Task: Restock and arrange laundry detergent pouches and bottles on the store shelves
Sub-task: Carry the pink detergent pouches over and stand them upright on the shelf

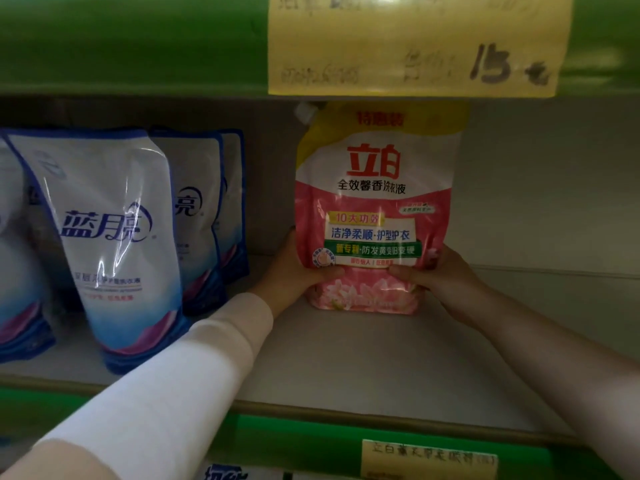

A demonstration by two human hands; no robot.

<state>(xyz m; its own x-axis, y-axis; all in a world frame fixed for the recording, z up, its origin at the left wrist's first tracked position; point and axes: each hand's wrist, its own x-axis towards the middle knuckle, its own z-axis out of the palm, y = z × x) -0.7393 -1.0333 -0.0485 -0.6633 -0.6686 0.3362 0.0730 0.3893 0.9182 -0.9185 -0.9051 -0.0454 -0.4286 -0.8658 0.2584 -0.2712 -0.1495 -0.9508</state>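
The pink pouch [375, 209] stands upright between the two hands, towards the back of the shelf [346, 358], its printed face turned to the camera. The left hand [298, 271] is at the pouch's 8 o'clock and the right hand [440, 271] at its 4 o'clock, both low on the pack, just above its flowered bottom band. The pouch's base is down at the shelf board; whether it rests its weight there or is carried by the hands cannot be told.

Both forearms reach forward and slightly inward from the lower corners of the view, the left in a pale sleeve [173, 393] pushed up short of the wrist, the right bare. The wrists are level with each other and the palms face one another across the pouch.

Each hand grasps the pouch by a side edge: the left thumb lies across the front at the lower left, the right thumb across the front at the lower right, the thumb tips pointing towards each other with a gap between them. The other fingers wrap round behind the pack (they are hidden by it).

At 9 o'clock from the pink pouch, apart from it, a group of blue-and-white pouches [114, 237] stands on the same shelf, the front one leaning. At 12 o'clock a yellow handwritten price card [415, 43] hangs from the green rail [131, 43] above, its lower edge just over the pouch's top. At 6 o'clock a smaller yellow label [429, 459] sits on the shelf's front edge.
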